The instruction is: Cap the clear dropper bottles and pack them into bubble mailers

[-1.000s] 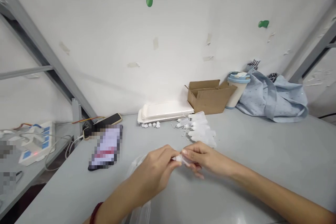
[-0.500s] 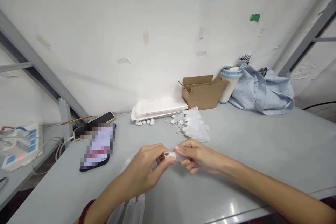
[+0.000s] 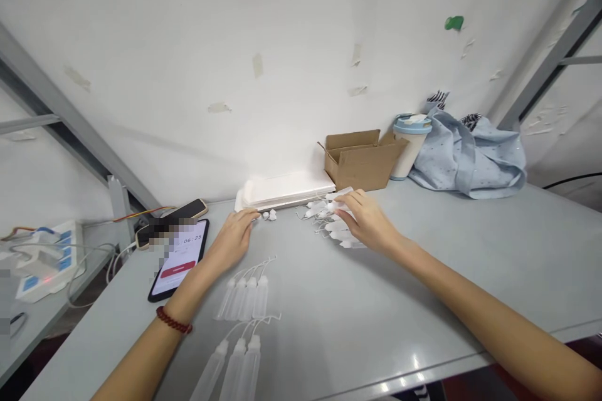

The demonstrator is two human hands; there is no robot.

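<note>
My left hand [image 3: 234, 239] reaches forward across the grey table [image 3: 423, 276], its fingertips at a few small white caps [image 3: 269, 215] lying before a stack of white trays [image 3: 286, 191]. Its fingers are curled together at the caps; what they hold, if anything, is hidden. My right hand [image 3: 367, 220] rests on a heap of small clear squeeze bottles [image 3: 329, 216] and pinches one of them at its tip. Nearer to me, two rows of capped bottles [image 3: 247, 297] lie side by side on the table.
A phone [image 3: 179, 257] with a lit screen lies left of my left arm, a second phone [image 3: 172, 222] behind it. An open cardboard box [image 3: 360, 160], a blue-lidded cup [image 3: 411, 144] and a bundled blue cloth [image 3: 470, 153] stand by the wall. A power strip [image 3: 44, 260] sits far left.
Both hands were together near me, working a cap onto a bottle. They have parted and moved forward, the left to the caps, the right to the bottle heap. The rows of bottles now show.
</note>
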